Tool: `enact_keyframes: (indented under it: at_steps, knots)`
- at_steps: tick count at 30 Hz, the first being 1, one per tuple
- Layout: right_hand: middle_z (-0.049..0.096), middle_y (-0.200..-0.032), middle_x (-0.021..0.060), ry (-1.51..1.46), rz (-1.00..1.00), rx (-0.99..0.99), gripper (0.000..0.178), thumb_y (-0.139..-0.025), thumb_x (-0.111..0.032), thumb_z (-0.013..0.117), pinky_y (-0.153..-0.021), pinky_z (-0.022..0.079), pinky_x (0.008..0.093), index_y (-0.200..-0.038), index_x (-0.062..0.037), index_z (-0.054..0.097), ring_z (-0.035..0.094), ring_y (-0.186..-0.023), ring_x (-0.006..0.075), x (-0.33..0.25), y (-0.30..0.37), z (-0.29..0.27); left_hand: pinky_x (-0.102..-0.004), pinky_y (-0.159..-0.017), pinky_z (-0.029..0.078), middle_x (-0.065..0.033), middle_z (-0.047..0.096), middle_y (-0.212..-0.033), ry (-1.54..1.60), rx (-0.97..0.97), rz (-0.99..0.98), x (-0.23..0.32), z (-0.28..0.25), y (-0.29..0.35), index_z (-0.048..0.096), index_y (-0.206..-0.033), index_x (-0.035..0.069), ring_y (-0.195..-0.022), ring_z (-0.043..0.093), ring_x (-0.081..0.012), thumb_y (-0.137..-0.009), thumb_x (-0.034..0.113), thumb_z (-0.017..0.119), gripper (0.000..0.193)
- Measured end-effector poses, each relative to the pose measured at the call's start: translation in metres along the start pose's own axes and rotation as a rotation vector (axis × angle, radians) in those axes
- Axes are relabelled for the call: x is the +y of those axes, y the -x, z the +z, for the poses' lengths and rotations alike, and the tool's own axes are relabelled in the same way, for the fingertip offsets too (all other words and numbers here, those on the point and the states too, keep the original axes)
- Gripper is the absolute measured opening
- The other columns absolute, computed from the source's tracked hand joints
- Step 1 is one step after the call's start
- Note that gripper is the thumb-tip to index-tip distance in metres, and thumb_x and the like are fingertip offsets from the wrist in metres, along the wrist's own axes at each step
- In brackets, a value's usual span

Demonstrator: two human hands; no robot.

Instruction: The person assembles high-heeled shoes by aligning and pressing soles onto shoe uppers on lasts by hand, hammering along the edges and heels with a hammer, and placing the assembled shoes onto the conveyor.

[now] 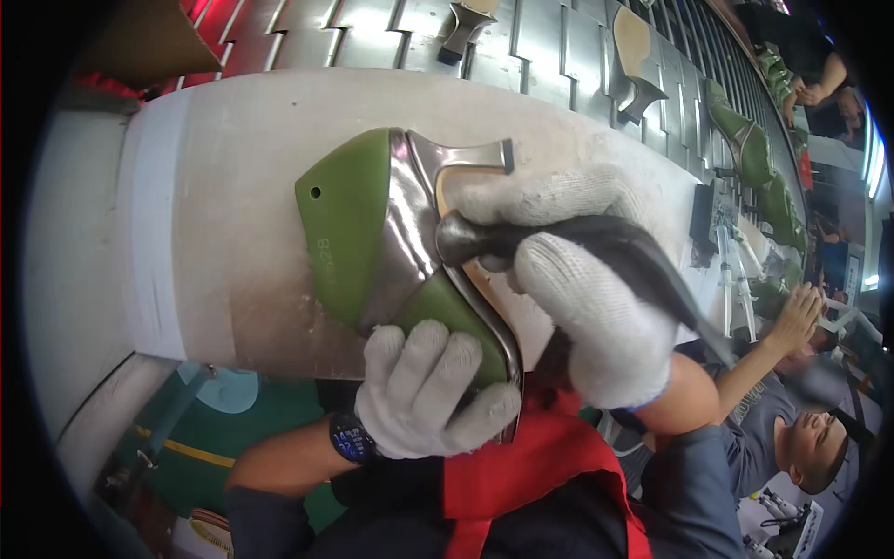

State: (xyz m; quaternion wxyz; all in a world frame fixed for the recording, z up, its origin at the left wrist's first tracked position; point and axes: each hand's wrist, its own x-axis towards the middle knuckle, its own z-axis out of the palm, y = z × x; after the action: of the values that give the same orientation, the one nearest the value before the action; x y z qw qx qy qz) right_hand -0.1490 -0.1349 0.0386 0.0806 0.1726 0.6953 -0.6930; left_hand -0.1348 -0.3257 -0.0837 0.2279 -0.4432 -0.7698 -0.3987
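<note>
Both my hands are in white knit gloves. My left hand (430,391) sits low, fingers curled up and clamped tight, bare forearm coming in from the bottom left with a dark watch on the wrist. My right hand (582,298) is higher, fist closed, thumb pressed forward, elbow bent out right.

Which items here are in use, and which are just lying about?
In use:
- green shoe last with silver upper, held by left hand
- dark hammer, gripped in right hand
- workbench under the shoe

Lying about:
- shoes on the conveyor: two heeled, more green lasts
- co-worker's hand
</note>
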Motion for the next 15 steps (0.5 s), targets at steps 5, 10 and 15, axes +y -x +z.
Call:
enact_keyframes:
  at_steps: [5,10,15]
  knots:
    - [0.078,-0.126,0.0203,-0.017,-0.245,0.169,0.031,-0.116,-0.023,0.054,-0.082,0.06,0.0325,-0.13,0.0025,0.064,0.074,-0.091,0.0182,0.005,-0.007,0.0,-0.0658,-0.102,0.051,-0.0285,0.056,-0.143,0.073,-0.299,0.153,-0.037,-0.048,-0.029,0.061,-0.131,0.004,-0.127,0.062,-0.0495,-0.072,0.026,0.097,0.072]
    - [0.078,-0.115,0.0235,-0.138,-0.212,0.246,0.041,-0.117,-0.033,0.052,-0.064,0.057,0.0293,-0.126,0.0041,0.065,0.073,-0.075,0.0204,-0.004,0.004,-0.023,-0.0608,-0.128,0.036,-0.0392,0.037,-0.169,0.14,-0.451,-0.127,-0.082,-0.067,-0.083,0.033,-0.169,-0.003,-0.155,0.04,-0.0589,-0.048,0.043,0.112,0.152]
    - [0.081,-0.107,0.0152,-0.399,-0.111,0.2,0.024,-0.112,-0.024,0.07,-0.066,0.059,0.0255,-0.115,0.0004,0.073,0.077,-0.083,0.0179,0.001,-0.022,-0.011,-0.0663,-0.126,0.032,-0.0343,0.038,-0.169,0.181,-0.412,-0.136,-0.089,-0.052,-0.083,0.037,-0.168,0.0,-0.153,0.042,-0.0562,-0.042,0.047,0.11,0.153]
